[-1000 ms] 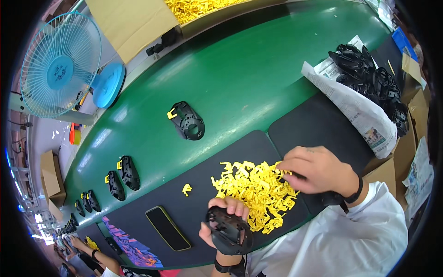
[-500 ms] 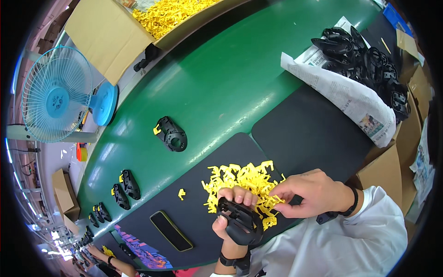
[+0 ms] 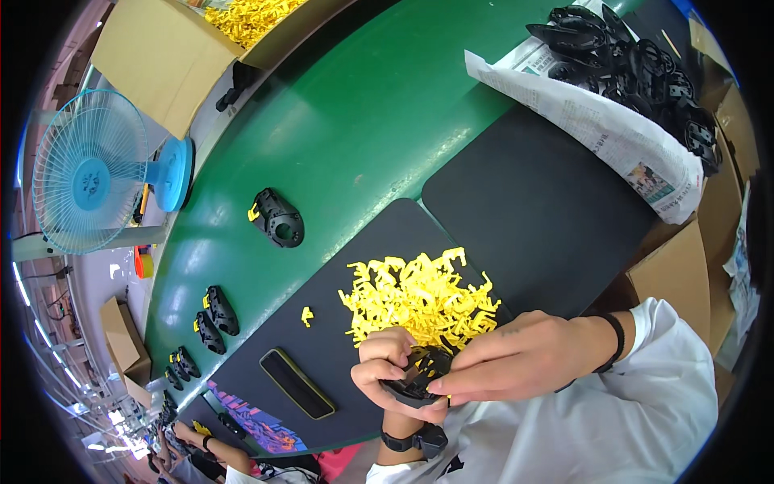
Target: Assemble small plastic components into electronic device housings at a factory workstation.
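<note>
Phone (image 3: 297, 383) left, newspaper (image 3: 597, 127) right of the parts pile (image 3: 419, 298)

The pile lies on a mat (image 3: 399, 230), on the counter (image 3: 347, 129). Behind the mat and left of the pile sits one housing (image 3: 272, 214); farther left stands a fan (image 3: 90, 181). Shells (image 3: 645, 77) lie on the newspaper.

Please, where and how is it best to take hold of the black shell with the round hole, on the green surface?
Probably grip the black shell by its rounded near end, from above and the right, fingers and thumb across its sides. The round hole marks that end; the yellow piece juts out farther left.
</note>
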The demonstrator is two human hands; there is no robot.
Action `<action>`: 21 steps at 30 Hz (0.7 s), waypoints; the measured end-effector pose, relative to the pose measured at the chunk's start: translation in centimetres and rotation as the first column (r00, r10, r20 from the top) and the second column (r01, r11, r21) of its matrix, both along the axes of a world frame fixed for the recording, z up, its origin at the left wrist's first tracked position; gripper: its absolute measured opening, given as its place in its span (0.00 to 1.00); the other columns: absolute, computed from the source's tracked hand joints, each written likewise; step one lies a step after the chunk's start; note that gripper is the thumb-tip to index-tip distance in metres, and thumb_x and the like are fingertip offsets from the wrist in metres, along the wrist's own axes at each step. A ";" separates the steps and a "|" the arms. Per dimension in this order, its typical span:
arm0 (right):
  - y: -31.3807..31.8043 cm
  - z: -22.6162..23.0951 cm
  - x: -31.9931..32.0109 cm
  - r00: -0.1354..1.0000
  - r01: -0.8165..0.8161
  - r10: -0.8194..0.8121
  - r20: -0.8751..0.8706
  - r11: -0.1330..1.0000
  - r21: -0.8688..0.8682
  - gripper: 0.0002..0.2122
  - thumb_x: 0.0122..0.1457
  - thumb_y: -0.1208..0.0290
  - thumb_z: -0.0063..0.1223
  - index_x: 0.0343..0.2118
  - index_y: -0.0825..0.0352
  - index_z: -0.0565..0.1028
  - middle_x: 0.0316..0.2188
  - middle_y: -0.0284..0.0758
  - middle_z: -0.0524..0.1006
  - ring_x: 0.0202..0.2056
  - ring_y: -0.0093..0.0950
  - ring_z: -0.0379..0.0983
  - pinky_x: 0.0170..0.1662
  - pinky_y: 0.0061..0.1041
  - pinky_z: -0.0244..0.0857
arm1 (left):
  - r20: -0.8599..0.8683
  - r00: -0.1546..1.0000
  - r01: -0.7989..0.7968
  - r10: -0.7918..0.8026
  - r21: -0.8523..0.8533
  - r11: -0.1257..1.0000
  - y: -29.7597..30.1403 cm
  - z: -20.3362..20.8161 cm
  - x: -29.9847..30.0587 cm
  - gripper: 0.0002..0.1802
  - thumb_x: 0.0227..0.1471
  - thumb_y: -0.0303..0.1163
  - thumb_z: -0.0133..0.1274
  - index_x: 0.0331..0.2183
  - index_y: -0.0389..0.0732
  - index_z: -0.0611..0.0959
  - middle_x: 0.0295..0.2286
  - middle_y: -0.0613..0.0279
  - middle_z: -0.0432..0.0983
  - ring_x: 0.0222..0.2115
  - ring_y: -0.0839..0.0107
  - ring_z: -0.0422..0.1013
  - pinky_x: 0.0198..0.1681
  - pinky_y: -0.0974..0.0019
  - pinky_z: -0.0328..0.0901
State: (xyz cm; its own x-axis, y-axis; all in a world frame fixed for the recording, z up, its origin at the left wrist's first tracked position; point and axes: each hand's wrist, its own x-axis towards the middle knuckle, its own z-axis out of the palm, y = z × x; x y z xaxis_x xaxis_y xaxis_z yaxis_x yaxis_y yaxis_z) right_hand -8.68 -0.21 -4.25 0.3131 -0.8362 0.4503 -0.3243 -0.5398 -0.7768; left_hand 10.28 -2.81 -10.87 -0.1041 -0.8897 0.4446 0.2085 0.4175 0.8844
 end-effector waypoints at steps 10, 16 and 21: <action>0.5 -0.4 -1.0 0.980 -0.075 0.051 0.191 0.990 0.120 0.09 0.51 0.74 0.61 0.37 0.62 0.79 0.33 0.27 0.77 0.27 0.22 0.76 0.27 0.21 0.71 | 0.137 0.983 0.142 -0.122 -0.145 0.979 -0.2 0.0 0.0 0.38 0.31 0.55 0.70 0.32 0.47 0.62 0.27 0.64 0.60 0.25 0.71 0.61 0.30 0.65 0.63; 0.6 -0.7 -0.4 0.975 -0.117 0.082 0.206 0.980 0.162 0.05 0.52 0.75 0.60 0.32 0.64 0.78 0.32 0.28 0.77 0.28 0.26 0.76 0.30 0.22 0.72 | 0.140 0.982 0.145 -0.125 -0.138 0.980 0.1 0.0 -0.6 0.37 0.30 0.50 0.71 0.32 0.47 0.62 0.26 0.65 0.59 0.25 0.70 0.60 0.29 0.65 0.63; 0.5 -1.3 -0.5 0.967 -0.166 0.125 0.221 0.970 0.179 0.06 0.52 0.75 0.59 0.34 0.65 0.78 0.33 0.29 0.77 0.30 0.27 0.76 0.31 0.24 0.72 | 0.176 0.973 0.171 -0.148 -0.125 0.977 0.2 -0.2 0.0 0.37 0.30 0.50 0.72 0.32 0.47 0.62 0.26 0.64 0.59 0.25 0.70 0.60 0.28 0.66 0.63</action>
